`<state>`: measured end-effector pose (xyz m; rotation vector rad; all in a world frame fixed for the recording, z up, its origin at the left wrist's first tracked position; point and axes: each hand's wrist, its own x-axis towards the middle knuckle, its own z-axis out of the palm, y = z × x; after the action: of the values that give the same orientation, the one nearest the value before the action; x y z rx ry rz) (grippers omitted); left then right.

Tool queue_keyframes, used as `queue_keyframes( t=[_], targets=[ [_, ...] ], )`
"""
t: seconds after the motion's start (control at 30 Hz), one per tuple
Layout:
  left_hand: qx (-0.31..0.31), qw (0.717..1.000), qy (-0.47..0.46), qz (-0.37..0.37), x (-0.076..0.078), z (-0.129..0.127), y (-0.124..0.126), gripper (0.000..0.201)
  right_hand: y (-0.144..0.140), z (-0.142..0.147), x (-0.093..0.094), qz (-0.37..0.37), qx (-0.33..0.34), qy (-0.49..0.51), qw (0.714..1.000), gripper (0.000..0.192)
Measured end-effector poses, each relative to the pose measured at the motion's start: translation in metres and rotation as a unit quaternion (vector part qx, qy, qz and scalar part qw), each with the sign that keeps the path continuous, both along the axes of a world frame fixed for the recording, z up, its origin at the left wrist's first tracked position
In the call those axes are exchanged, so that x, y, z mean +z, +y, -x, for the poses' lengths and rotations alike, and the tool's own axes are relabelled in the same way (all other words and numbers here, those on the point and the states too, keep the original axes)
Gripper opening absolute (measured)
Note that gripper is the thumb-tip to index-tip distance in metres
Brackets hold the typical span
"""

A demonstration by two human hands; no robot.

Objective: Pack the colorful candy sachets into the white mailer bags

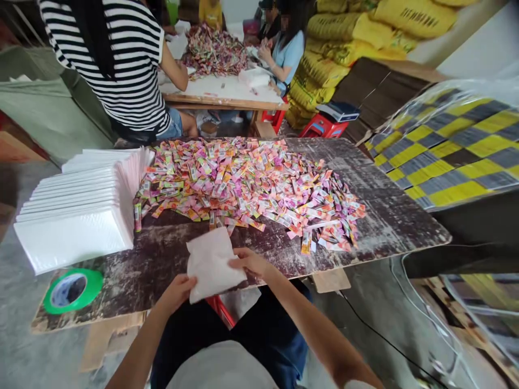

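Between my two hands is a white paper bag (214, 265), held flat over the table's near edge. My left hand (181, 289) pinches its lower left side, with the thumb on top. On the bag's right side, my right hand (252, 263) grips the edge, fingers partly hidden beneath. Just beyond the bag lies a wide heap of small printed sachets (243, 183), mostly pink, orange and purple. To the left stands a stack of white paper bags (77, 216), leaning in a row.
A green tape roll (73, 290) lies at the table's (389, 200) near left corner. Behind, people sit around another table (227, 94) with a similar heap. Yellow sacks (324, 59) and a plastic-wrapped stack (454, 140) stand to the right. A cable (381, 335) runs across the floor.
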<state>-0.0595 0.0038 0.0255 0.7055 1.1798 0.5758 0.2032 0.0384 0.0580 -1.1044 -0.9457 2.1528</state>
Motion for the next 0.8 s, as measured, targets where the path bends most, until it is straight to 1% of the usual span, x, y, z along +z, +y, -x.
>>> queue_keyframes(
  t=[0.03, 0.07, 0.1, 0.13, 0.17, 0.2, 0.23, 0.27, 0.3, 0.33, 0.37, 0.4, 0.43, 0.47, 0.5, 0.53, 0.57, 0.6, 0.63, 0.67, 0.73, 0.8],
  targets=[
    [-0.055, 0.998, 0.009, 0.0, 0.001, 0.008, -0.003, 0.058, 0.0, -0.01, 0.013, -0.011, 0.043, -0.033, 0.998, 0.046],
    [-0.092, 0.995, 0.024, -0.001, 0.0, 0.016, -0.005, 0.058, 0.003, -0.019, 0.027, -0.024, 0.083, -0.067, 0.994, 0.042],
    [-0.105, 0.993, 0.045, -0.003, -0.001, 0.024, -0.005, 0.06, 0.008, -0.027, 0.04, -0.041, 0.116, -0.1, 0.987, 0.039],
    [-0.098, 0.993, 0.068, -0.004, -0.003, 0.033, -0.005, 0.064, 0.016, -0.035, 0.054, -0.062, 0.141, -0.13, 0.979, 0.035],
    [-0.078, 0.993, 0.09, -0.004, -0.005, 0.04, -0.004, 0.069, 0.03, -0.041, 0.069, -0.09, 0.153, -0.158, 0.971, 0.032],
    [-0.053, 0.993, 0.109, -0.003, -0.008, 0.047, -0.002, 0.073, 0.05, -0.046, 0.086, -0.126, 0.145, -0.183, 0.964, 0.029],
    [-0.029, 0.992, 0.124, -0.004, -0.011, 0.052, 0.0, 0.076, 0.075, -0.049, 0.104, -0.168, 0.119, -0.202, 0.958, 0.026],
    [-0.007, 0.991, 0.136, -0.005, -0.015, 0.056, 0.002, 0.078, 0.105, -0.051, 0.126, -0.211, 0.076, -0.21, 0.952, 0.024],
    [0.012, 0.989, 0.145, -0.007, -0.018, 0.058, 0.005, 0.079, 0.14, -0.05, 0.15, -0.256, -0.007, -0.211, 0.943, 0.023],
    [0.029, 0.988, 0.152, -0.009, -0.021, 0.058, 0.008, 0.08, 0.177, -0.047, 0.176, -0.286, -0.097, -0.212, 0.929, 0.022],
    [0.042, 0.987, 0.155, -0.011, -0.024, 0.058, 0.01, 0.08, 0.213, -0.042, 0.203, -0.304, -0.227, -0.206, 0.902, 0.021],
    [0.051, 0.986, 0.156, -0.013, -0.026, 0.056, 0.012, 0.08, 0.247, -0.036, 0.229, -0.314, -0.268, -0.191, 0.89, 0.026],
    [0.056, 0.986, 0.155, -0.013, -0.029, 0.054, 0.013, 0.08, 0.276, -0.03, 0.251, -0.318, -0.289, -0.178, 0.885, 0.031],
    [0.059, 0.987, 0.15, -0.011, -0.031, 0.052, 0.014, 0.081, 0.298, -0.023, 0.269, -0.322, -0.305, -0.155, 0.883, 0.035],
    [0.063, 0.987, 0.145, -0.007, -0.033, 0.05, 0.014, 0.082, 0.313, -0.015, 0.28, -0.326, -0.298, -0.116, 0.89, 0.039],
    [0.069, 0.988, 0.139, -0.003, -0.035, 0.049, 0.012, 0.082, 0.319, -0.007, 0.283, -0.335, -0.277, -0.081, 0.897, 0.041],
    [0.076, 0.988, 0.135, 0.002, -0.036, 0.048, 0.01, 0.082, 0.317, 0.001, 0.277, -0.344, -0.245, -0.05, 0.905, 0.041],
    [0.085, 0.987, 0.136, 0.006, -0.038, 0.048, 0.008, 0.082, 0.309, 0.009, 0.264, -0.354, -0.209, -0.028, 0.911, 0.04],
    [0.091, 0.986, 0.14, 0.007, -0.038, 0.047, 0.006, 0.082, 0.294, 0.016, 0.243, -0.364, -0.171, -0.021, 0.915, 0.037],
    [0.095, 0.985, 0.145, 0.006, -0.039, 0.047, 0.004, 0.081, 0.275, 0.021, 0.217, -0.366, -0.142, -0.03, 0.919, 0.036],
    [0.095, 0.984, 0.153, -0.002, -0.04, 0.044, 0.001, 0.079, 0.229, 0.025, 0.157, -0.381, -0.117, -0.088, 0.913, 0.037],
    [0.086, 0.984, 0.153, -0.014, -0.039, 0.039, 0.002, 0.077, 0.181, 0.021, 0.095, -0.354, -0.112, -0.131, 0.919, 0.044]
  ],
)
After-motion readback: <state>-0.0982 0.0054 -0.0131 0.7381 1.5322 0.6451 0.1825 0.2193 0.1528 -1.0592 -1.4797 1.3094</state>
